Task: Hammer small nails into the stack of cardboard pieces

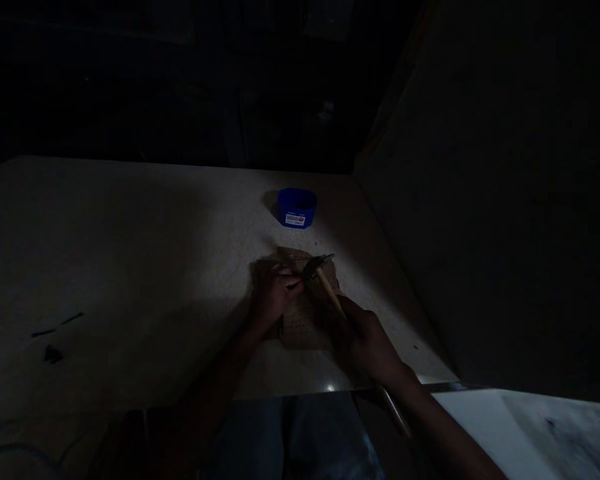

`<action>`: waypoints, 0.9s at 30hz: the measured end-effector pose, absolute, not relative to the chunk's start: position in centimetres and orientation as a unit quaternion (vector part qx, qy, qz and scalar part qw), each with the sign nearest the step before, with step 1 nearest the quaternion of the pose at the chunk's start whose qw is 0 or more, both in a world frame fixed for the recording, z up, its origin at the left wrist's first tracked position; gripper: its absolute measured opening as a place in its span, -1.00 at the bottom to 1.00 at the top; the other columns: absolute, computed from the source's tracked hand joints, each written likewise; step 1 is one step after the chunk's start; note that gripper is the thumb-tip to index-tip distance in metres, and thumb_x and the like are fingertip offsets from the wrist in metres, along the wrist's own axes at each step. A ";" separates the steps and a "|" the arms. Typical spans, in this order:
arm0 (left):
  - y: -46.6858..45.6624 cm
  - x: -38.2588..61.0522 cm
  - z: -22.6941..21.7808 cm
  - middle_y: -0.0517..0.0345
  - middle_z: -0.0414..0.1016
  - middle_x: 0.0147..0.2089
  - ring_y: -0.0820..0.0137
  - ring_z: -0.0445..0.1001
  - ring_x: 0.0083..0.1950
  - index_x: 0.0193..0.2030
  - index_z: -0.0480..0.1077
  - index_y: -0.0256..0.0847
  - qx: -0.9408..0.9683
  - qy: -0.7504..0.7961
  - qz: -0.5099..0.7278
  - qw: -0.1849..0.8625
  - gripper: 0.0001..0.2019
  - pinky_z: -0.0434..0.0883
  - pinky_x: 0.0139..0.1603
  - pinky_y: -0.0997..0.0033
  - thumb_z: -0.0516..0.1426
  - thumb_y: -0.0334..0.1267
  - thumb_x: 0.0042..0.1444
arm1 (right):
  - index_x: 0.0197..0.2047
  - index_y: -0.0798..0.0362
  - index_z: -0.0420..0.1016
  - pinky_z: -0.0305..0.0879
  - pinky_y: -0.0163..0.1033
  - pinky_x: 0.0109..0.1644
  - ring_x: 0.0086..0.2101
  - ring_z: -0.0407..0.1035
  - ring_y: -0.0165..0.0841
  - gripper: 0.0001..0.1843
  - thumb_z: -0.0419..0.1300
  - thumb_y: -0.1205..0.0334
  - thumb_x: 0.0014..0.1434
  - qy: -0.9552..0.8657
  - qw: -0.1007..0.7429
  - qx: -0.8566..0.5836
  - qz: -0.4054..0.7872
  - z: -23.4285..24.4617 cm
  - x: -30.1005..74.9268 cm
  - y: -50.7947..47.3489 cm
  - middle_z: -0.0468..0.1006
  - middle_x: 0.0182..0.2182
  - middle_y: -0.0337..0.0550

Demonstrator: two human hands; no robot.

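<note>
No text can be read. The blue tub [297, 207] on the desk [130, 253] carries a small white label with a red band, its lettering too small and dim to make out. Faint dotted rows on the tan sheet [305, 325] are equally illegible.

Dim workshop corner, pale worktop [130, 233], wooden-handled hammer [326, 280], small blue tub [297, 208], dark surroundings.

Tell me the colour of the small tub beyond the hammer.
Blue, with a small white label; the head view shows the tub.
</note>
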State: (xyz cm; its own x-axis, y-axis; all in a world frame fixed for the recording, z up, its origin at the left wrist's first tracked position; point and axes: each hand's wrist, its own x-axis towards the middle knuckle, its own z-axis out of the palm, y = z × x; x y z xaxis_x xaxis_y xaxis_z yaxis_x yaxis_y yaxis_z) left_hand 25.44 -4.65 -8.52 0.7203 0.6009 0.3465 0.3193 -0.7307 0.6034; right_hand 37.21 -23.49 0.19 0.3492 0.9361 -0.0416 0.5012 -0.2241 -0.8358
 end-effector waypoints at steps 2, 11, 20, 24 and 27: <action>-4.7 25.5 -8.5 0.20 0.46 -0.49 0.32 0.39 -0.27 -0.49 0.56 -0.10 0.886 0.264 0.271 0.268 -0.78 0.32 -0.07 0.21 0.22 -0.34 0.18 | 0.16 0.08 0.49 0.32 -0.30 -0.39 -0.43 0.49 -0.29 -0.57 0.03 0.13 0.34 -0.493 0.389 -0.728 0.274 0.3 37.2 -23.5 0.67 -0.33 -0.12; -4.9 25.7 -8.0 0.28 0.32 -0.60 0.43 0.32 -0.43 -0.66 0.40 -0.17 0.848 0.286 0.280 0.347 -0.69 0.28 -0.28 0.36 0.19 -0.42 0.09 | 0.07 0.09 0.53 0.35 -0.28 -0.33 -0.34 0.52 -0.24 -0.61 0.05 0.09 0.33 -0.481 0.390 -0.721 0.310 -0.1 37.0 -23.7 0.65 -0.33 -0.12; -4.8 26.5 -9.2 0.23 0.53 -0.44 0.45 0.42 -0.45 -0.23 0.61 -0.20 0.780 0.342 0.267 0.450 -0.84 0.32 -0.43 0.48 0.26 -0.36 0.01 | -0.03 0.06 0.51 0.34 -0.29 -0.32 -0.39 0.44 -0.33 -0.63 0.03 -0.02 0.39 -0.398 0.527 -0.700 0.272 -3.5 34.3 -23.8 0.57 -0.35 -0.15; -3.9 26.3 -9.9 0.31 0.44 -0.51 0.50 0.32 -0.50 -0.05 0.61 -0.17 0.803 0.319 0.255 0.435 -0.67 0.22 -0.50 0.51 0.31 -0.24 0.01 | -0.01 0.04 0.50 0.39 -0.24 -0.21 -0.30 0.49 -0.30 -0.63 0.04 -0.04 0.40 -0.365 0.579 -0.663 0.304 -5.4 33.2 -23.2 0.62 -0.25 -0.08; -3.2 26.5 -9.9 0.24 0.52 -0.47 0.47 0.38 -0.46 -0.11 0.64 -0.17 0.818 0.274 0.231 0.450 -0.76 0.28 -0.43 0.49 0.28 -0.21 0.07 | 0.01 0.01 0.47 0.41 -0.17 -0.09 -0.23 0.52 -0.27 -0.65 0.07 -0.05 0.39 -0.339 0.612 -0.645 0.307 -6.4 33.1 -23.3 0.63 -0.11 -0.04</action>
State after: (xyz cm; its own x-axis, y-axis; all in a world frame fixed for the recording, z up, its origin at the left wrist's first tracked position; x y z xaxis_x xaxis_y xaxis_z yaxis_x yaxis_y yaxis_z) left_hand 26.48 -3.18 -9.95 0.7434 0.6559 0.1311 0.2406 -0.4451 0.8626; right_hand 33.07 -23.29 -6.41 0.5811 0.8136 0.0185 0.0619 -0.0216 -0.9978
